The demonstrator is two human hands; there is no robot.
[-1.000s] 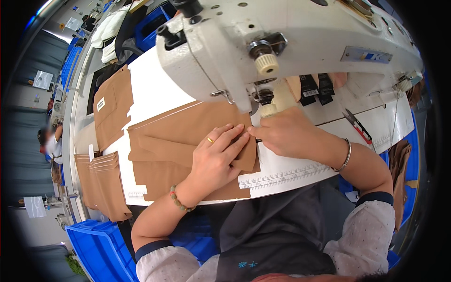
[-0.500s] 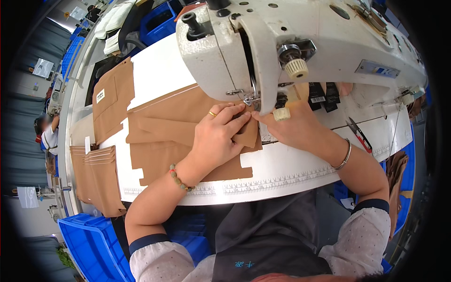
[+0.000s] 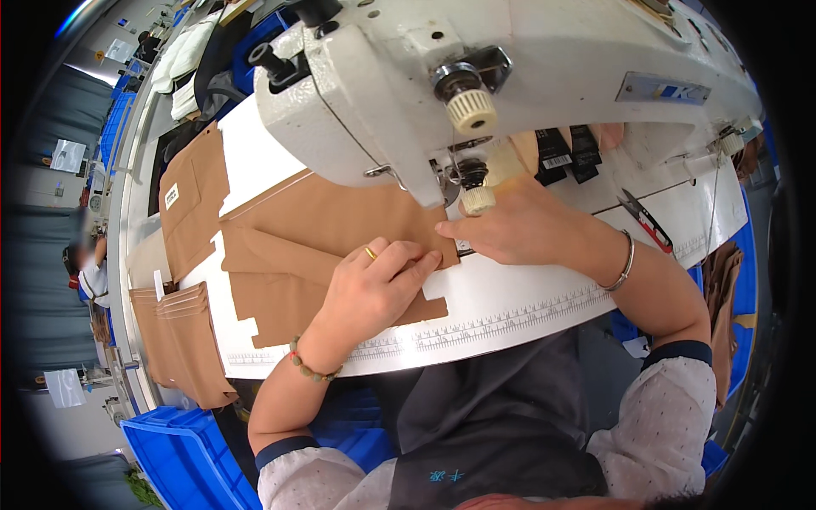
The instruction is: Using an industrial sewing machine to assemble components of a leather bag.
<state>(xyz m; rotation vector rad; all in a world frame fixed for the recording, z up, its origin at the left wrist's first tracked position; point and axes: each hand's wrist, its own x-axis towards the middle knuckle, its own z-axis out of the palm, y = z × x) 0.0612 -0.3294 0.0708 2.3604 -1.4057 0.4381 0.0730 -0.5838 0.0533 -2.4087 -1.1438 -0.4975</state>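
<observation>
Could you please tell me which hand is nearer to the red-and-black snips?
The right hand is nearer, just left of the snips. The left hand is farther left, touching the brown cloth.

The table (image 3: 510, 287) is viewed downward through a head-worn fisheye camera. The brown fabric (image 3: 365, 204) is seen close by.

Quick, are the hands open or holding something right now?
Left hand: partly curled, on the brown cloth; grip can't be told.
Right hand: curled, at the cloth's edge; grip can't be told.
</observation>
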